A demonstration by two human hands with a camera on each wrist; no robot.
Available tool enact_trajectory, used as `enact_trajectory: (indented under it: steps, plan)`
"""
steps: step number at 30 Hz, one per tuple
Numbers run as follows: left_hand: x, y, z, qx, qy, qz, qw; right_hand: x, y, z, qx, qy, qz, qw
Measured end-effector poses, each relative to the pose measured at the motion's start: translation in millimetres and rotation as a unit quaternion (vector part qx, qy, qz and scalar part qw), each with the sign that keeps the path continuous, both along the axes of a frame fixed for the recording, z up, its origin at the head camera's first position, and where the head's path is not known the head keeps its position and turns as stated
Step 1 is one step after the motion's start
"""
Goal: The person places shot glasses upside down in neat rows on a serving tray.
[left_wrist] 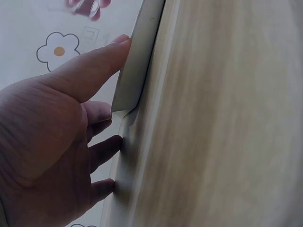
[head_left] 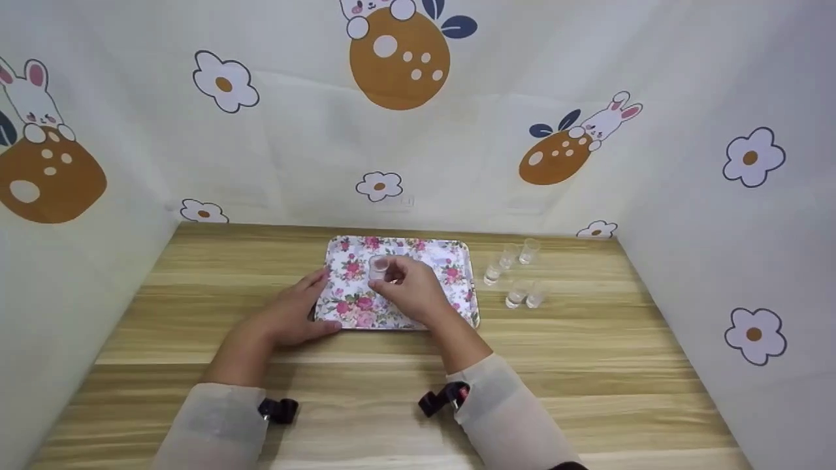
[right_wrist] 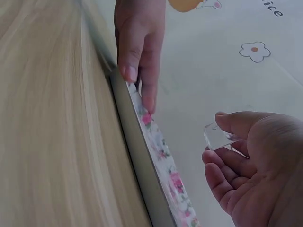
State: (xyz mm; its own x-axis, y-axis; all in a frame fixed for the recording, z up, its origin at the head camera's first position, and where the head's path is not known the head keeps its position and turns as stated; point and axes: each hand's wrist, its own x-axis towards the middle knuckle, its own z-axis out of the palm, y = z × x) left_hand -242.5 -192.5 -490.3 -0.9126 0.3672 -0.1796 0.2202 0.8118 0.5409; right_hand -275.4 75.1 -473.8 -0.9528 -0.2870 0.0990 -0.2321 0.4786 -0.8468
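A small clear shot glass (head_left: pixel 377 268) is held between the thumb and fingers of my right hand (head_left: pixel 415 292), up over a white tray (head_left: pixel 343 297) with pink flowers. In the right wrist view the glass (right_wrist: pixel 217 136) is tilted, pinched near one end, with the other fingers curled below it. My left hand (head_left: pixel 292 314) grips the tray's near left corner, thumb along the front rim and fingers at the left side. From the left wrist, the thumb lies on the tray's rim (left_wrist: pixel 135 66) and the lower fingertips (left_wrist: pixel 111 147) are down by the table.
Several more clear shot glasses stand right of the tray, among them one at the back (head_left: pixel 530 252) and one at the front (head_left: pixel 515 297). The wood-grain table (head_left: pixel 366 398) is walled by a cream cloth (head_left: pixel 294 143) with rabbits, fruit and flowers.
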Motion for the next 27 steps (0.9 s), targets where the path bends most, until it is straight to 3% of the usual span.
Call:
enact_trajectory:
  steps: [6,13,22,27]
  plan:
    - [-0.6,1.1,0.2,-0.002,0.0,0.003,1.0,0.9,-15.0,-4.0,-0.004,-0.002,0.023,1.0]
    - [-1.2,0.4,-0.8,-0.011,0.003,0.004,0.9999,1.5,-16.1,-8.6,0.031,0.049,0.051,0.997]
    - [-0.9,-1.5,-1.9,-0.014,0.001,0.001,0.9999,-1.4,-18.8,-15.2,0.012,0.062,0.022,0.998]
    - [-1.6,-0.6,-1.7,-0.017,0.005,-0.001,0.9998,0.8,-22.4,-18.2,0.045,0.084,0.037,0.995]
